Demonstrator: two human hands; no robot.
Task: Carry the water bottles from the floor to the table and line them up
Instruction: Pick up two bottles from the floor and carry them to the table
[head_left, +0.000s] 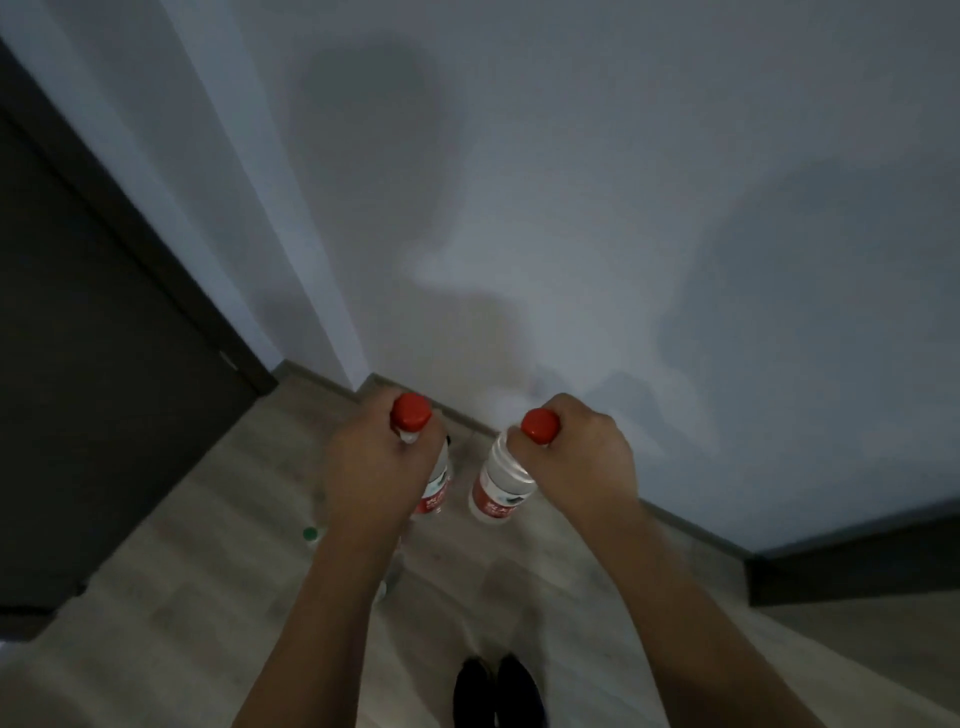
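Observation:
My left hand (371, 470) grips the neck of a clear water bottle (435, 486) with a red cap and a red label. My right hand (579, 457) grips the neck of a second red-capped water bottle (501, 486) of the same kind. Both bottles hang upright above the wooden floor, side by side and a little apart. On the floor to the left stands a bottle with a green cap (310, 533), partly hidden behind my left forearm. Another bottle (390, 571) shows faintly beside that forearm.
A white wall (571, 208) with a dark skirting board rises straight ahead. A dark door (93, 364) stands at the left, and a dark piece of furniture (852, 561) at the right. My dark shoes (496, 691) are on the wooden floor (182, 597) below.

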